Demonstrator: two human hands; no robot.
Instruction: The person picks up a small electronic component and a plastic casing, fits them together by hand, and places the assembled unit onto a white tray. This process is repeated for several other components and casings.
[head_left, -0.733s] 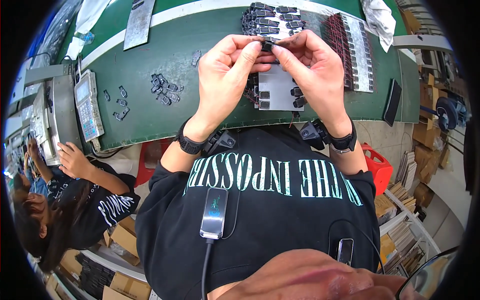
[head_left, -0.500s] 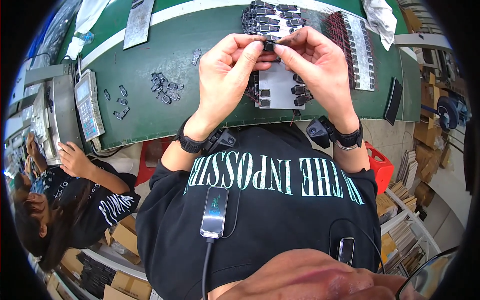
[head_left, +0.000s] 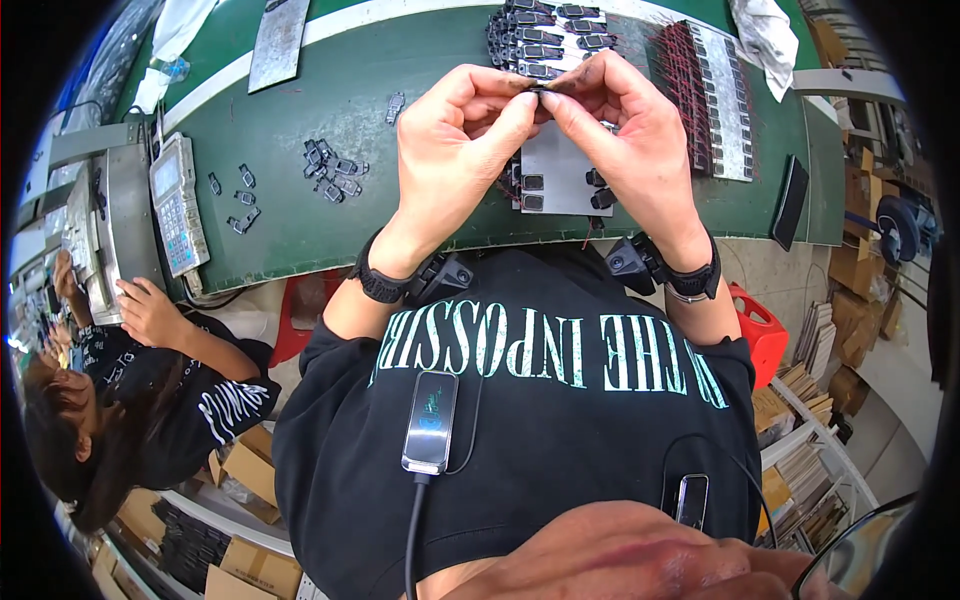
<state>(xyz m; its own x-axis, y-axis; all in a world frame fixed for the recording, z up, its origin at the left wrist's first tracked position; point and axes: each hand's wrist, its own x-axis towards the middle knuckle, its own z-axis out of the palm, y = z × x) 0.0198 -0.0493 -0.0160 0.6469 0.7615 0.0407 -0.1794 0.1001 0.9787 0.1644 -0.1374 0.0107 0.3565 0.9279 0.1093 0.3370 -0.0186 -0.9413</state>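
Over the green table point(head_left: 330, 110), just above the grey plate point(head_left: 560, 165), your left hand point(head_left: 455, 135) and right hand point(head_left: 625, 125) both pinch one tiny black part point(head_left: 537, 91) at their fingertips; it looks light and stiff, so hold its edges gently.

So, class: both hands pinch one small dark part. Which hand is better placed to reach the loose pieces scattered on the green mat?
Probably the left hand: the scattered pieces lie on its side of the green mat, while the right hand would cross over.
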